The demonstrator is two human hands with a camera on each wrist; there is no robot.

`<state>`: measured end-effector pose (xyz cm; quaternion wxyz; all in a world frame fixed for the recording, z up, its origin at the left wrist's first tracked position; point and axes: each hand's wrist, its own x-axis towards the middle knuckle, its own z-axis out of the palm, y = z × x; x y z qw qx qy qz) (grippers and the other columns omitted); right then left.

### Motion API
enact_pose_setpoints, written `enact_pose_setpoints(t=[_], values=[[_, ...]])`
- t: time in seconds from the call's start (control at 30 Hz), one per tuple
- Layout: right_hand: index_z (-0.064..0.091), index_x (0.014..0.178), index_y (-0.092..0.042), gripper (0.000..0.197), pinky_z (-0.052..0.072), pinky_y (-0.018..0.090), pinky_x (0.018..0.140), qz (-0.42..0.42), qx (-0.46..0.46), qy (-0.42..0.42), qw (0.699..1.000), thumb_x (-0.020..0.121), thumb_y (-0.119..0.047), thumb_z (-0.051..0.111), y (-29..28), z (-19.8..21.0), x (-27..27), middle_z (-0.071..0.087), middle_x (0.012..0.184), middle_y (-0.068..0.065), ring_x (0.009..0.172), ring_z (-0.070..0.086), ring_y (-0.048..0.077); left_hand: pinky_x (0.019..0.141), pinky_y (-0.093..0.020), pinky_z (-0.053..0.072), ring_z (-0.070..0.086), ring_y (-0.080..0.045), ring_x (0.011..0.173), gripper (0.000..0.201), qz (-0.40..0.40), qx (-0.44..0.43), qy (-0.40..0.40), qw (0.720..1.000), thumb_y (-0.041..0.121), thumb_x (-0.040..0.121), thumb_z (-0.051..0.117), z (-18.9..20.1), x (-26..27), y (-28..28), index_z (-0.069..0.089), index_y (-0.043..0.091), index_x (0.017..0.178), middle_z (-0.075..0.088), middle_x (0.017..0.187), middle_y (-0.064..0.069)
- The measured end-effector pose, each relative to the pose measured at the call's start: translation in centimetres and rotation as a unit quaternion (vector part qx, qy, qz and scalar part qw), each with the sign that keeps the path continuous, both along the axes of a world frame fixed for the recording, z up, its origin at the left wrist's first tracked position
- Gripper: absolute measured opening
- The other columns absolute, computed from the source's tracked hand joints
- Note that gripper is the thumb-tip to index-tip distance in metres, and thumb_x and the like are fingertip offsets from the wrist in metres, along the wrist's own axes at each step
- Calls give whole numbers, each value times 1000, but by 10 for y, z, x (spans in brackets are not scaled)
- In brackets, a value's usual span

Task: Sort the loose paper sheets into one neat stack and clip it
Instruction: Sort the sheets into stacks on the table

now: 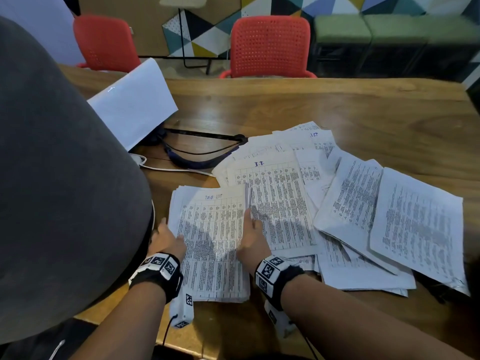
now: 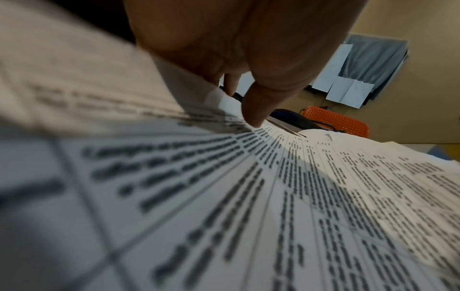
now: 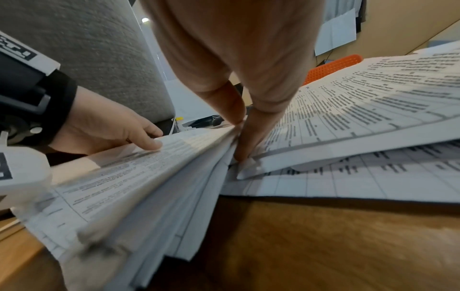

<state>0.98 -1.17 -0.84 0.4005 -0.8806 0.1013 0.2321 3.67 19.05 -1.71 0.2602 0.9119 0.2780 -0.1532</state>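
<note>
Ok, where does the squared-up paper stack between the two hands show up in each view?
Head: paper stack sits lower centre, between the left hand and right hand.
Left wrist: it fills the lower frame, under the fingers.
Right wrist: lower left, seen edge-on.
Shared landmark: the red chair.

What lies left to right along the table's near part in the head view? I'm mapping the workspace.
Left hand → gathered stack headed "Task List" → right hand → loose table-printed sheets → loose text-printed sheets.
</note>
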Motion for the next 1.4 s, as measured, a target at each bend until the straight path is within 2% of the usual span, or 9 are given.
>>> enact_pose_setpoints(t=[0.13,0.43,0.6,0.73,0.93,1.03,1.2,1.3,1.4], values=[[6,154,-15,82,47,29,98,61,-22,36,997,86,7,48,2,-1,2,11,153,9,122,47,26,103,-48,41,48,-40,119,76,-32,20,-2,999,3,84,46,-1,0,4,16,30,149,38,136,-17],[49,127,-2,43,48,33,99,82,-51,2,995,85,5,49,-15,5,8,32,137,11,112,52,26,112,-44,33,32,-35,137,85,-64,68,7,996,2,83,54,-3,8,-2,8,20,153,12,158,-9],[52,133,-10,50,44,28,101,28,-65,-69,995,85,5,52,-56,11,5,39,135,8,116,51,23,111,-41,33,35,-34,134,64,-127,58,-37,990,9,89,50,11,20,-43,28,17,148,30,150,-13],[58,125,-9,43,41,35,98,-8,-126,-133,983,83,0,50,-103,15,-4,47,130,11,118,47,29,107,-42,39,43,-34,128,53,-178,24,-55,982,14,91,53,16,27,-86,40,21,142,42,142,-13],[52,132,-18,43,39,39,99,-65,-225,-134,963,90,-25,53,-172,6,-25,43,138,8,123,39,29,107,-39,40,45,-30,128,51,-282,4,-56,958,22,91,55,7,22,-149,43,22,141,45,141,-10],[50,135,-14,56,36,50,106,-77,-259,-136,953,83,-28,63,-198,-5,-37,41,143,15,131,35,38,110,-36,37,43,-27,131,51,-335,-26,-52,941,22,92,56,-2,15,-177,43,20,141,41,145,-9],[3,152,-30,89,-8,54,116,-56,-308,-21,950,83,-44,57,-231,-18,-51,-14,160,7,146,-16,35,115,-34,27,27,-24,142,58,-420,-14,-31,907,17,91,57,-21,4,-206,38,22,145,26,155,-3],[1,151,-35,85,-4,59,116,-71,-300,3,951,83,-44,52,-243,-23,-54,-15,160,9,146,-10,40,116,-35,23,17,-25,146,63,-431,19,-11,902,17,89,60,-32,1,-208,35,23,147,14,159,-1],[11,147,-35,75,15,59,114,-74,-292,14,954,83,-38,50,-250,-25,-52,8,158,13,142,14,39,117,-36,22,16,-25,146,64,-432,28,-19,901,18,87,62,-36,1,-211,37,23,146,15,159,-1]])
